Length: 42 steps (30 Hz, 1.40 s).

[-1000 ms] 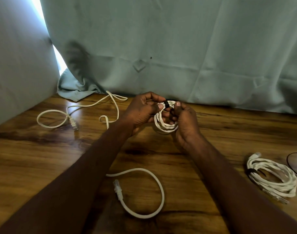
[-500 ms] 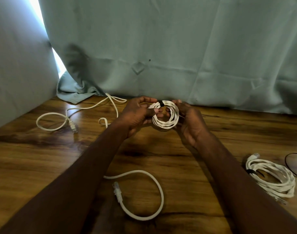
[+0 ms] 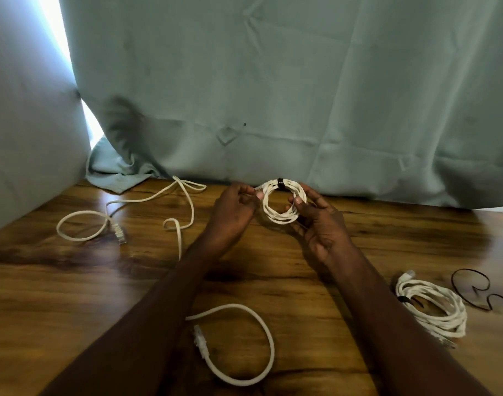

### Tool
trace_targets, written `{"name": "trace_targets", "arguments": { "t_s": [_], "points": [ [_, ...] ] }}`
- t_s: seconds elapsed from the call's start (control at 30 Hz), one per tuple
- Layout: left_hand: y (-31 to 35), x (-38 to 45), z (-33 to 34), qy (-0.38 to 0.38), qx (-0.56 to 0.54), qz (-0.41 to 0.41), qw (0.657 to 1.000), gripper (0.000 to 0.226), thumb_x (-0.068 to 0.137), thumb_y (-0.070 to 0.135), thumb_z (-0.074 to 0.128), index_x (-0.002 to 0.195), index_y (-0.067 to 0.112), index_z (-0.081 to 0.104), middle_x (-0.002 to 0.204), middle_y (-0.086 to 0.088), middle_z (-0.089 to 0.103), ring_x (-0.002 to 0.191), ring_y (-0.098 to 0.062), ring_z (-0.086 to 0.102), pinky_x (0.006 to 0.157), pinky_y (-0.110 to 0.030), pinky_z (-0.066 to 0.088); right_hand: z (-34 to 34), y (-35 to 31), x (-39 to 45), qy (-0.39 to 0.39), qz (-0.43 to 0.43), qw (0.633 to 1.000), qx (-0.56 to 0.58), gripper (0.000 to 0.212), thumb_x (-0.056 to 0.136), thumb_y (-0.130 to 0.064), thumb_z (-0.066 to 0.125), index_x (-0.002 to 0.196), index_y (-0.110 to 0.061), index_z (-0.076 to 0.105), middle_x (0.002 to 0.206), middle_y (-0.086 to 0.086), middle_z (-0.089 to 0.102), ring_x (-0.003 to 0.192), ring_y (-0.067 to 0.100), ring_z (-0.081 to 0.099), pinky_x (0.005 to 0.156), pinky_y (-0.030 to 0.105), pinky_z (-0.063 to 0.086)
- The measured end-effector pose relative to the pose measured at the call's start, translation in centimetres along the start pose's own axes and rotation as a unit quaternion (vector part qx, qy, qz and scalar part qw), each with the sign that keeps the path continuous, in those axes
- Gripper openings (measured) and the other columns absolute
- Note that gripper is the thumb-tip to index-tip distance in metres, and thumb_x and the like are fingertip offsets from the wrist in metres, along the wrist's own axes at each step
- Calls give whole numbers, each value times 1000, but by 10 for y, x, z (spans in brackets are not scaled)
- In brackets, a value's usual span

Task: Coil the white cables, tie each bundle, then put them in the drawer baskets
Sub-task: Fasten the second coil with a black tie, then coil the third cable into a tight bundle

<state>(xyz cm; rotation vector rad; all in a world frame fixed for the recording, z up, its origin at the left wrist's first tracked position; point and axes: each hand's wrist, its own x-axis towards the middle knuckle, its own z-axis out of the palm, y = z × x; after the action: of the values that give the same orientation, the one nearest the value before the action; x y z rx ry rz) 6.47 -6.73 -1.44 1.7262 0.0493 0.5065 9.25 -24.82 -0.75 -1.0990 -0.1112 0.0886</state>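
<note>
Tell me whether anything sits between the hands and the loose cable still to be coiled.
Nothing visible blocks it. Both the left hand and right hand hold the tied coil, which must be put down first. The loose cable lies uncovered on the table.

Both forearms are bare, with no sleeves on left hand (image 3: 233, 212) or right hand (image 3: 321, 224).

No text, label, brand, number or sign is readable anywhere.

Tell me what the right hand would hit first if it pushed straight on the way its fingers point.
Probably the green curtain behind the wooden table. The right hand, gripping the tied cable coil, points up and away from the camera; depth is uncertain.
</note>
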Motion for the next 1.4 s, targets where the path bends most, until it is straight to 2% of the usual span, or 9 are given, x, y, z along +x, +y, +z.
{"name": "trace_targets", "arguments": {
  "t_s": [0.17, 0.33, 0.53, 0.7, 0.8, 0.93, 1.03, 1.27, 1.4],
  "points": [
    [4, -7, 9, -17, 42, 14, 999, 49, 82, 71, 57, 101, 27, 65, 97, 0, 74, 91, -23, 72, 84, -49, 59, -3, 1, -9, 15, 9, 999, 33, 57, 71, -5, 78, 127, -16, 72, 106, 11, 75, 94, 25, 71, 87, 51, 62],
    [15, -21, 15, 75, 204, 82, 973, 38, 102, 52, 51, 105, 17, 64, 102, -7, 73, 94, -27, 67, 73, -33, 45, -13, -4, -28, 12, -10, 999, 34, 51, 76, -3, 77, 125, -15, 70, 105, 10, 75, 90, 24, 73, 87, 50, 61],
    [43, -50, 34, 34, 244, 228, 942, 31, 102, 49, 52, 92, 21, 59, 70, 1, 62, 72, -28, 64, 59, -37, 43, -31, -46, -78, 56, -149, 983, -94, 39, 82, 7, 78, 115, -13, 68, 104, 5, 78, 95, 24, 73, 81, 42, 62],
    [60, -74, 48, -36, 305, 339, 889, 34, 99, 53, 48, 74, 30, 50, 66, 8, 54, 64, -21, 57, 55, -33, 38, -50, -74, -145, 67, -292, 866, -400, 46, 75, -1, 86, 113, -20, 71, 107, -5, 76, 96, 13, 72, 80, 31, 60],
    [56, -83, 55, -86, 315, 363, 873, 44, 96, 56, 41, 72, 24, 59, 64, 5, 60, 62, -21, 58, 55, -36, 44, -78, -82, -196, 64, -338, 733, -586, 47, 75, -2, 82, 115, -24, 70, 110, -13, 73, 93, 3, 64, 80, 14, 47],
    [53, -94, 64, -115, 336, 388, 850, 44, 97, 57, 41, 71, 25, 58, 62, 4, 61, 58, -20, 57, 53, -39, 48, -127, -89, -253, 129, -364, 662, -642, 43, 76, -14, 75, 118, -22, 70, 114, -10, 72, 101, 10, 65, 84, 20, 47],
    [55, -109, 71, -129, 323, 419, 839, 41, 97, 52, 44, 70, 24, 58, 62, 4, 60, 57, -19, 55, 53, -38, 45, -158, -84, -272, 180, -324, 609, -701, 60, 69, 5, 79, 121, -22, 68, 117, -6, 71, 102, 21, 65, 80, 32, 50],
    [50, -136, 81, -170, 359, 424, 814, 37, 99, 44, 56, 67, 28, 50, 58, 7, 52, 55, -17, 50, 51, -35, 42, -184, -67, -263, 188, -196, 611, -744, 43, 78, -10, 78, 119, -24, 75, 114, 3, 69, 106, 29, 61, 77, 32, 43],
    [53, -140, 77, -171, 346, 412, 825, 36, 100, 48, 52, 71, 26, 55, 62, 6, 57, 58, -19, 53, 52, -35, 44, -174, -71, -259, 226, -226, 599, -734, 40, 85, -34, 78, 123, -25, 74, 117, 3, 67, 109, 27, 60, 86, 38, 50]
  ]
}}
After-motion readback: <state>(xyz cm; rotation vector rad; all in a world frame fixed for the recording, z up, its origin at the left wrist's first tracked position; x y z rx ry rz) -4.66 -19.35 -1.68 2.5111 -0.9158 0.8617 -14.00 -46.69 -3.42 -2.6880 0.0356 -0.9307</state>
